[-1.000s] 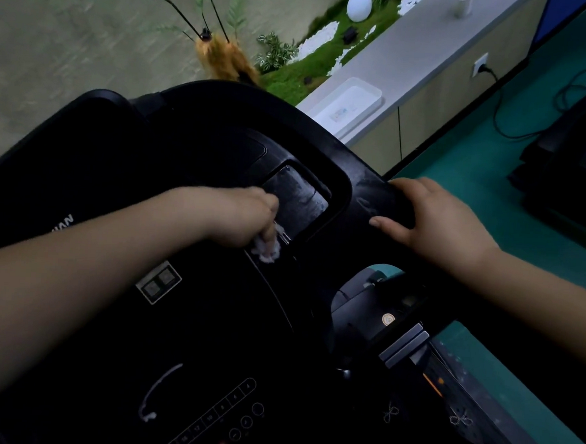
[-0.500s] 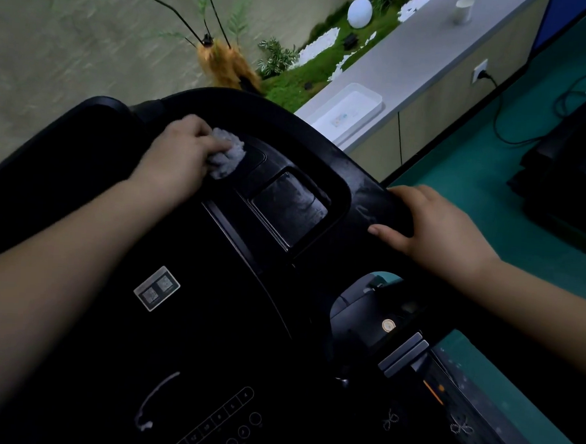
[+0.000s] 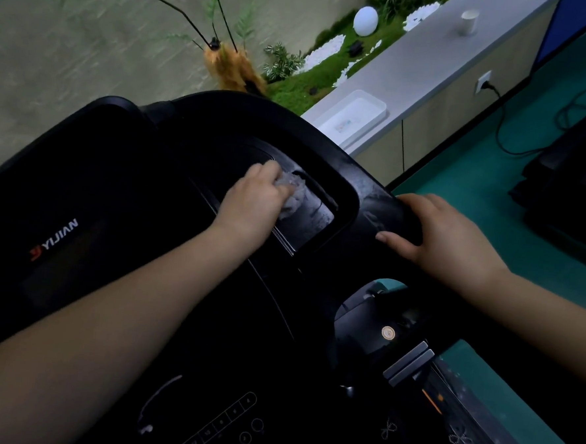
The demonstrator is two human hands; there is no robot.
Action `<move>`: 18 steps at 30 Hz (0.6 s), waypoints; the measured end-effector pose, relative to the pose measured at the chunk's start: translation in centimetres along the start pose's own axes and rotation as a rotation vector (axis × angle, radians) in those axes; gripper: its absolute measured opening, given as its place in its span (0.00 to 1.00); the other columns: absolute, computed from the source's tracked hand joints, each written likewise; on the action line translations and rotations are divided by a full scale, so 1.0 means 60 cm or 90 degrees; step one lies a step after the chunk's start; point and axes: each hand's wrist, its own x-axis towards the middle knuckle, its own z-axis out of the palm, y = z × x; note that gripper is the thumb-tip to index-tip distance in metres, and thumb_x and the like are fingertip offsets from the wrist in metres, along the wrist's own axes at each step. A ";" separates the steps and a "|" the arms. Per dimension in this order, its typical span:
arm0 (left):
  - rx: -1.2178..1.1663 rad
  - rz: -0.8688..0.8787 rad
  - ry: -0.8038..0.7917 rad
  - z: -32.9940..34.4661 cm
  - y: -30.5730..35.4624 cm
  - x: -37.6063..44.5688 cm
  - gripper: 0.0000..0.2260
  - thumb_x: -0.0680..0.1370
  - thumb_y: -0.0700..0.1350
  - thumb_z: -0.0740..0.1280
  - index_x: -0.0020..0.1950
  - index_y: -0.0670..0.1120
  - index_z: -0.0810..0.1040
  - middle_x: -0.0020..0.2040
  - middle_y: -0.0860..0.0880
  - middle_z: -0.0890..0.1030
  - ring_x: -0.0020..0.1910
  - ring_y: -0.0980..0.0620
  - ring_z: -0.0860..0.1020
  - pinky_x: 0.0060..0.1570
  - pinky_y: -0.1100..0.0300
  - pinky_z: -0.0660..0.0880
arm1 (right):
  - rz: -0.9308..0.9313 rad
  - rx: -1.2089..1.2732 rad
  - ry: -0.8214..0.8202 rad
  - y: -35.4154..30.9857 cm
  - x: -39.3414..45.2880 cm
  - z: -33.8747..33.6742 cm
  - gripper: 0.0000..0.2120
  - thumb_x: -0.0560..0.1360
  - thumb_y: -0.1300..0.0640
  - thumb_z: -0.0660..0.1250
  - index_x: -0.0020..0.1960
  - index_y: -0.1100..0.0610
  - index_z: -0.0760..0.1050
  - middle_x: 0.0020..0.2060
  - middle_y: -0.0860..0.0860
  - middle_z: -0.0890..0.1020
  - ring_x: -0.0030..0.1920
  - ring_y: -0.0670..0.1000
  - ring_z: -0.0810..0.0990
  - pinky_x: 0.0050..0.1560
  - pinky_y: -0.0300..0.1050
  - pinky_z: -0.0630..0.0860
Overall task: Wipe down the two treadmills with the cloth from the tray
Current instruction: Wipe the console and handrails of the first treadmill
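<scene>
The black treadmill console [image 3: 120, 211] fills most of the head view, with a recessed pocket [image 3: 314, 219] near its upper right. My left hand [image 3: 251, 202] grips a crumpled grey-white cloth [image 3: 295, 196] and presses it on the left edge of that pocket. My right hand [image 3: 445, 238] rests on the curved right handlebar [image 3: 382, 200], fingers wrapped over its top and thumb along its near side. A second dark treadmill [image 3: 574, 191] stands at the right edge. The white tray [image 3: 356, 117] sits on the grey counter behind the console.
A grey counter [image 3: 442, 59] runs along the back with a white cup [image 3: 468, 21] on it. A wall socket with a black cable [image 3: 497, 107] is under it. Green floor lies at right. Plants and a white globe lamp [image 3: 365, 20] are behind.
My left hand has swept with the cloth from the pocket's lower left edge up to the console's top, then back right to the pocket. My right hand has stayed on the handlebar.
</scene>
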 end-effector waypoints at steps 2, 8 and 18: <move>-0.075 -0.080 0.015 0.005 0.027 0.013 0.11 0.78 0.45 0.64 0.59 0.43 0.77 0.56 0.43 0.71 0.56 0.43 0.69 0.51 0.49 0.72 | 0.005 0.000 0.002 0.000 0.000 0.000 0.33 0.70 0.32 0.61 0.68 0.51 0.68 0.57 0.51 0.76 0.56 0.54 0.76 0.51 0.45 0.72; -0.128 -0.007 -0.016 0.036 0.055 0.005 0.11 0.73 0.40 0.65 0.54 0.43 0.81 0.53 0.43 0.74 0.54 0.42 0.72 0.49 0.54 0.71 | 0.006 0.001 -0.005 -0.002 0.001 -0.002 0.33 0.70 0.33 0.62 0.68 0.51 0.68 0.57 0.52 0.76 0.56 0.55 0.76 0.52 0.47 0.73; -0.005 0.060 -0.173 -0.013 -0.003 -0.012 0.13 0.73 0.48 0.65 0.57 0.52 0.80 0.54 0.46 0.71 0.55 0.43 0.71 0.48 0.55 0.69 | 0.005 0.009 -0.007 -0.005 -0.001 -0.006 0.32 0.70 0.32 0.61 0.67 0.50 0.68 0.56 0.52 0.76 0.56 0.55 0.76 0.52 0.48 0.74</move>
